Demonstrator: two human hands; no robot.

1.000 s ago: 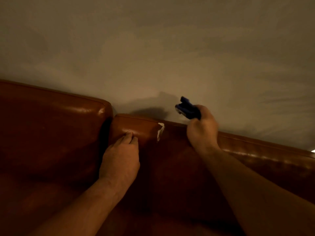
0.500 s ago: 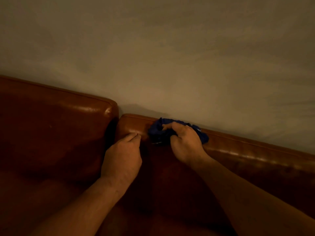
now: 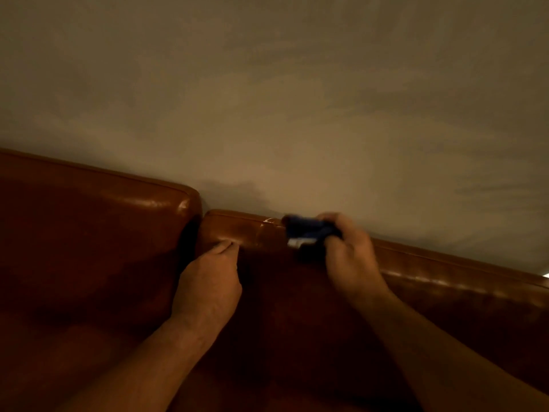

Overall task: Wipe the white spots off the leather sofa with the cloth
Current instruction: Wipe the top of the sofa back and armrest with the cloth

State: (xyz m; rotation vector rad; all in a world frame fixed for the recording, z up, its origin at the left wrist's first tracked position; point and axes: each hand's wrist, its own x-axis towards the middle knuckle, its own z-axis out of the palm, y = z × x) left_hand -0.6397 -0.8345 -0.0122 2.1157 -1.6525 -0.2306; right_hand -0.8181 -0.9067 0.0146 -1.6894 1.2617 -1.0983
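A brown leather sofa (image 3: 89,233) fills the lower half of the view, its back cushions against a pale wall. My right hand (image 3: 350,260) grips a bunched blue cloth (image 3: 309,228) and presses it on the top edge of the right back cushion. A faint white mark (image 3: 269,221) shows on that top edge just left of the cloth, and a small white smear (image 3: 298,241) sits under the cloth's lower edge. My left hand (image 3: 211,281) rests flat on the same cushion, fingertips on the leather near the gap between the cushions.
A dark gap (image 3: 190,242) separates the taller left back cushion from the lower right one. The plain wall (image 3: 297,99) stands directly behind the sofa back. The room is dim.
My right hand brought the cloth down onto the white streak, then slid it right along the top edge. The long white streak is reduced to faint marks. My left hand stayed put.
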